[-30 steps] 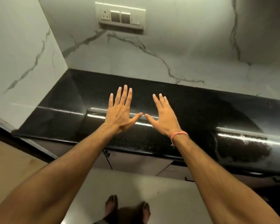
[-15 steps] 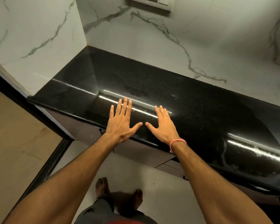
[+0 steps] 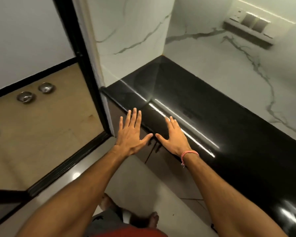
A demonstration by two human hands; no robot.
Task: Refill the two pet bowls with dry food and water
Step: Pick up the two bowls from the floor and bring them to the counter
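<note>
1. Bowls: two steel pet bowls, near bowl (image 3: 26,97) and far bowl (image 3: 46,87), sit side by side on the tan floor beyond a black door frame (image 3: 85,65); contents unclear.
2. Left hand (image 3: 130,134) and right hand (image 3: 173,136) are spread flat, fingers extended, holding nothing, at the black countertop (image 3: 212,117) edge.
3. Compared with a second ago, the view has swung left, revealing the bowls and doorway.

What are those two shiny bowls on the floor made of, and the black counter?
The two bowls look like metal, probably stainless steel: silvery grey with bright glints inside. The black counter looks like polished stone, maybe granite: it is glossy, mirrors the lights as long white streaks, and shows faint speckles. From this far away, I can't be fully sure.
</note>
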